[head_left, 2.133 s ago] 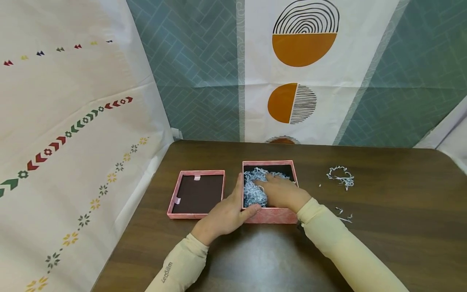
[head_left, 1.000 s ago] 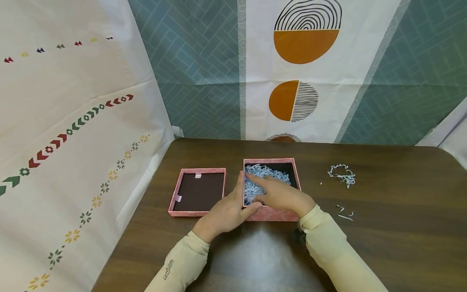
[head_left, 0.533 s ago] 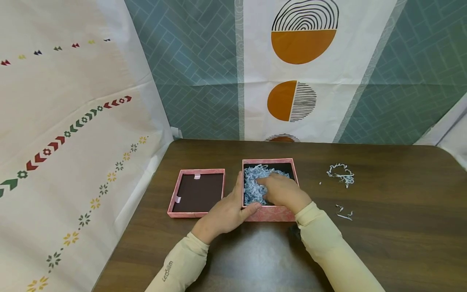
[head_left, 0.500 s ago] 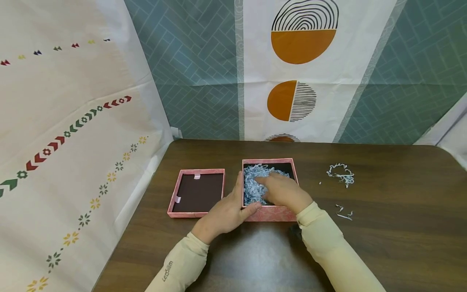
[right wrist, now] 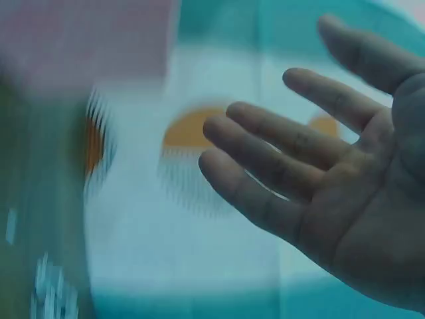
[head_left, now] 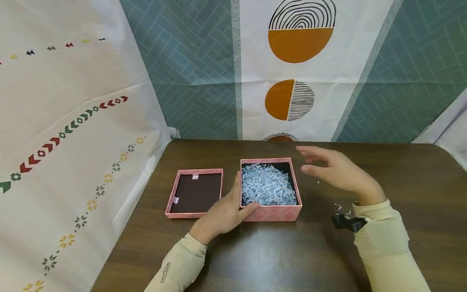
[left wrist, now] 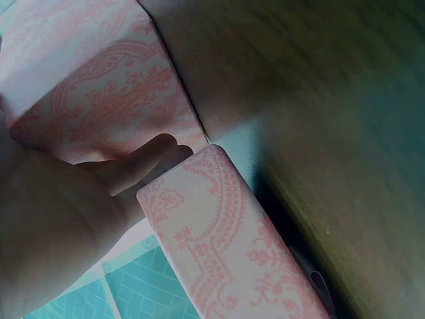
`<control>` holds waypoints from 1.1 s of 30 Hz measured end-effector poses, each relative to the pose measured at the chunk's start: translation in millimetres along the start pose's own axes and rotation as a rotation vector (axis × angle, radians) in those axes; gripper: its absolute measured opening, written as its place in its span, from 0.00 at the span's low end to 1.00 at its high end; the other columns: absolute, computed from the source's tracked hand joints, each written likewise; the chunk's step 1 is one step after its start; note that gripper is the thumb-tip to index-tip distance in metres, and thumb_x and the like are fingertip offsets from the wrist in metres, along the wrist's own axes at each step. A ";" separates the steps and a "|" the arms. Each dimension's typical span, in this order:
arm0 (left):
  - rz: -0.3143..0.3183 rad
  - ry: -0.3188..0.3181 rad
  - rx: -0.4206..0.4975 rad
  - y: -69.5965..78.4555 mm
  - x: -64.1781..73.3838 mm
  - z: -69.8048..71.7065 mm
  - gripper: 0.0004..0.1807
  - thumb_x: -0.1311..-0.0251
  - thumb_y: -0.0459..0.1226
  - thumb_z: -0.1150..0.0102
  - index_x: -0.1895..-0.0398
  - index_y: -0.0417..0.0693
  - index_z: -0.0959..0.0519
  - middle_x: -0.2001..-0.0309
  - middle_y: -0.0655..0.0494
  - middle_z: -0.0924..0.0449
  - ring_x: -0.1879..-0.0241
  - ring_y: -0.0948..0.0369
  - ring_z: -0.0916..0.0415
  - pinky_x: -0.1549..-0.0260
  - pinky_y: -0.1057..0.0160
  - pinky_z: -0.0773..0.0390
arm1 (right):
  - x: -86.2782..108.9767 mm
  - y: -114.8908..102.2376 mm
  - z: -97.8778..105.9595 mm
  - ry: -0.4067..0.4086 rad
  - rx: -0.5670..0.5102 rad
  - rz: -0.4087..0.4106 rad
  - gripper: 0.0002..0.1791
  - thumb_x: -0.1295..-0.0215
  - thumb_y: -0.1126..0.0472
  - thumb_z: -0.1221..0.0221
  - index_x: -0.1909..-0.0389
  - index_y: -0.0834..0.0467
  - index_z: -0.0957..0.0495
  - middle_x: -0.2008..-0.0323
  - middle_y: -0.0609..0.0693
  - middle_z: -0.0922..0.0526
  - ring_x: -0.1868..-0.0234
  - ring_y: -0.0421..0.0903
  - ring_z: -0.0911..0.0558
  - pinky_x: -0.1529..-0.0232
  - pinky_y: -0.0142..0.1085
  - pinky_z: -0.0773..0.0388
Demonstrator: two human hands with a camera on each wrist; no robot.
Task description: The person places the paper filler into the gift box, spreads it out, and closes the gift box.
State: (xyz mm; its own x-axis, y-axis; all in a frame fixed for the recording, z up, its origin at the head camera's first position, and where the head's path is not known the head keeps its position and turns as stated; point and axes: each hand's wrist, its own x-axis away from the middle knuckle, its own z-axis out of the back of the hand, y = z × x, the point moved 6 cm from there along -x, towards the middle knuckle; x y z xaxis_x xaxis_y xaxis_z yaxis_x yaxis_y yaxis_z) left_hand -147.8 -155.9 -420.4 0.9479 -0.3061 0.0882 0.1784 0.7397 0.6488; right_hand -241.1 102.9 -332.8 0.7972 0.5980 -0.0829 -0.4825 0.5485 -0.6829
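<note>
A pink patterned box (head_left: 273,213) stands in the middle of the table, filled with pale blue shredded paper (head_left: 268,184). My left hand (head_left: 220,217) lies at its front left corner, straight fingers along the left wall and thumb at the front rim. Seen from the left wrist, those fingers reach between the box (left wrist: 109,93) and its lid (left wrist: 219,246). The right hand (head_left: 339,172) hovers right of the box, touching nothing. In the right wrist view the fingers of the right hand (right wrist: 352,179) are spread, and the palm holds nothing.
The pink lid (head_left: 197,194), dark inside with two small tabs, lies upturned left of the box. A few loose paper strands (head_left: 343,211) lie on the table (head_left: 270,251) at the right. A patterned curtain (head_left: 204,73) hangs behind the table.
My right hand has lifted out of the shredded paper and moved right, off the box. The paper now shows fully, spread across most of the box. The left hand has stayed at the corner.
</note>
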 end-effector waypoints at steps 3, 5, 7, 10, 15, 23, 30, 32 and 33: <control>0.003 0.005 0.001 -0.2 0.5 0.3 0.58 0.32 0.68 0.55 0.20 0.51 0.79 0.19 0.53 0.72 0.24 0.51 0.51 0.31 0.51 0.42 | 14.2 47.4 20.7 0.035 0.086 -0.093 0.32 0.27 0.56 0.39 0.27 0.62 0.34 0.38 0.68 0.24 0.43 0.63 0.21 0.50 0.57 0.24; 0.012 0.003 -0.001 -0.9 1.0 0.7 0.59 0.33 0.68 0.55 0.20 0.52 0.79 0.19 0.54 0.72 0.24 0.52 0.51 0.31 0.51 0.42 | 22.6 78.3 28.8 0.038 0.119 -0.147 0.32 0.27 0.59 0.39 0.28 0.65 0.35 0.38 0.71 0.26 0.44 0.67 0.21 0.52 0.58 0.23; 0.011 0.007 -0.004 -1.2 1.6 1.1 0.58 0.32 0.68 0.55 0.20 0.51 0.79 0.19 0.53 0.72 0.24 0.51 0.51 0.31 0.50 0.42 | 28.8 105.7 32.8 0.036 0.127 -0.182 0.31 0.28 0.61 0.39 0.29 0.69 0.35 0.38 0.75 0.28 0.45 0.70 0.22 0.52 0.61 0.23; 0.005 0.012 -0.002 -1.0 1.3 0.9 0.58 0.32 0.67 0.54 0.20 0.51 0.78 0.19 0.54 0.72 0.24 0.51 0.51 0.31 0.51 0.42 | 35.1 136.2 33.0 0.013 0.117 -0.226 0.33 0.30 0.64 0.38 0.30 0.72 0.37 0.37 0.79 0.33 0.45 0.73 0.23 0.52 0.62 0.23; -0.002 0.020 0.004 0.5 0.8 -0.9 0.58 0.32 0.67 0.54 0.20 0.50 0.77 0.19 0.55 0.73 0.23 0.51 0.53 0.31 0.50 0.42 | 31.8 162.8 24.3 -0.041 0.117 -0.239 0.41 0.36 0.66 0.34 0.29 0.76 0.44 0.36 0.82 0.40 0.45 0.72 0.24 0.50 0.63 0.26; 0.013 0.014 0.008 0.9 2.8 -6.0 0.58 0.33 0.67 0.53 0.20 0.52 0.78 0.19 0.57 0.74 0.23 0.52 0.54 0.31 0.49 0.43 | 19.3 168.0 5.8 -0.085 0.184 -0.194 0.48 0.51 0.75 0.32 0.27 0.74 0.44 0.33 0.81 0.44 0.37 0.78 0.37 0.47 0.66 0.31; 0.005 0.018 0.015 0.3 3.6 -5.8 0.59 0.33 0.67 0.53 0.20 0.51 0.77 0.19 0.55 0.73 0.23 0.51 0.53 0.31 0.48 0.43 | 12.9 164.2 -0.8 -0.060 0.290 -0.202 0.31 0.51 0.76 0.36 0.41 0.72 0.26 0.49 0.74 0.30 0.60 0.60 0.25 0.62 0.50 0.29; 0.004 0.024 0.018 0.5 2.3 -4.5 0.59 0.33 0.67 0.52 0.20 0.53 0.78 0.19 0.55 0.72 0.23 0.51 0.54 0.31 0.48 0.43 | 10.7 161.1 1.4 -0.028 0.320 -0.193 0.24 0.53 0.76 0.36 0.50 0.70 0.21 0.56 0.68 0.27 0.63 0.57 0.27 0.62 0.51 0.28; 0.003 0.027 0.018 0.6 1.5 -4.0 0.59 0.33 0.67 0.52 0.20 0.53 0.78 0.19 0.56 0.73 0.23 0.51 0.54 0.31 0.48 0.43 | 9.4 159.7 2.5 -0.015 0.334 -0.185 0.20 0.53 0.76 0.36 0.55 0.70 0.21 0.60 0.65 0.26 0.64 0.57 0.27 0.62 0.52 0.27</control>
State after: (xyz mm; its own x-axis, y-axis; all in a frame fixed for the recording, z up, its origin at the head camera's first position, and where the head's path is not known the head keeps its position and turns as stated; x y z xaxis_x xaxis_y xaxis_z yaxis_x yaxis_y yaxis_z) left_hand -145.3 -153.5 -422.9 0.9552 -0.2877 0.0699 0.1712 0.7293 0.6625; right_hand -311.6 197.6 -440.8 0.8776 0.4784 0.0322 -0.4247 0.8067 -0.4109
